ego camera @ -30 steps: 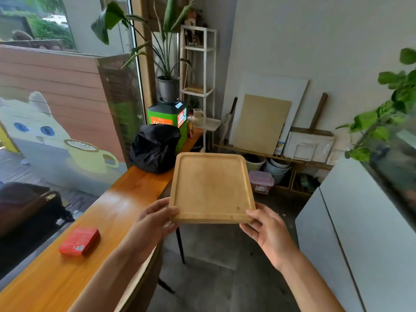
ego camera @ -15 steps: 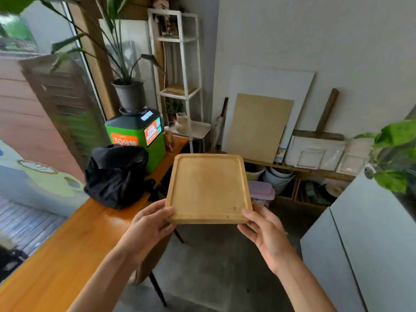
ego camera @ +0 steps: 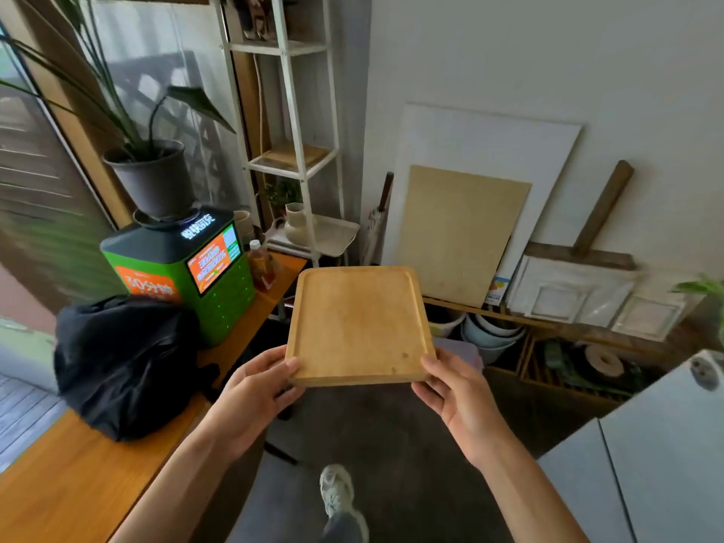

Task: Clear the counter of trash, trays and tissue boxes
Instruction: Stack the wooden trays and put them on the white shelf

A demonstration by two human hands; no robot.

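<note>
Wooden tray [ego camera: 358, 323], unlabelled, near corners pinched by left hand [ego camera: 250, 393] and right hand [ego camera: 458, 397], clear of counter edge [ego camera: 250, 327].

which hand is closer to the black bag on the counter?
Left. The left hand grips the wooden tray's near-left corner, just right of the black bag but apart from it. The right hand grips the near-right corner, beyond the tray's width.

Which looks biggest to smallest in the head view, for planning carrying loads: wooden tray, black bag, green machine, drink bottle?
1. Black bag
2. Wooden tray and green machine: look alike, and the tray is nearer, held by both hands, so unranked
3. Drink bottle
</note>
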